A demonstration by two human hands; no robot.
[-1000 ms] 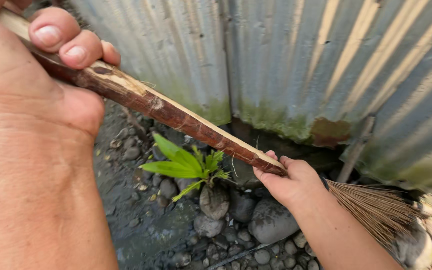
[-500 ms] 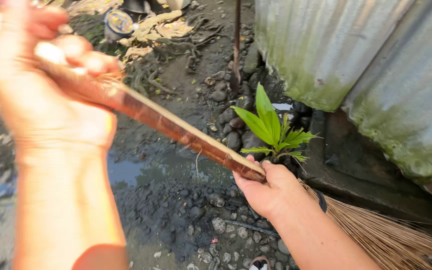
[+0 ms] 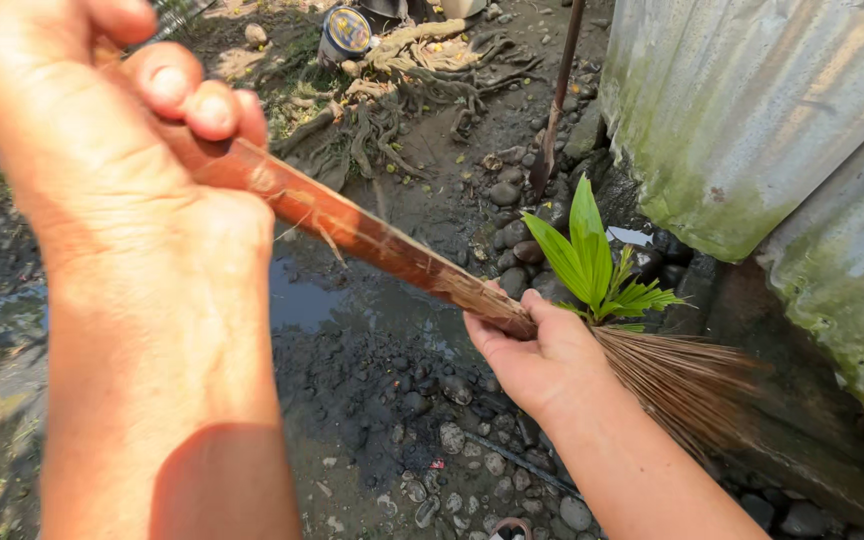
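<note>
I hold a stick broom with both hands. Its reddish-brown wooden handle [image 3: 372, 235] runs diagonally from upper left to centre. My left hand [image 3: 102, 170] is closed around the upper end of the handle, close to the camera. My right hand [image 3: 542, 355] grips the lower end where the bundle of thin brown bristles [image 3: 687, 375] begins. The bristles fan out to the right, low over wet ground next to a small green palm seedling [image 3: 592, 265].
A mossy corrugated metal wall [image 3: 752, 130] rises on the right. Muddy ground with a puddle [image 3: 302, 300], pebbles and stones [image 3: 512, 200] lies below. Tree roots [image 3: 402, 90], a round tin [image 3: 347, 30] and a thin upright pole [image 3: 557, 100] stand farther back.
The view has swung left and down, away from the metal wall toward the muddy ground. Both hands keep their grip on the broom; the bristles now sit beside the seedling.
</note>
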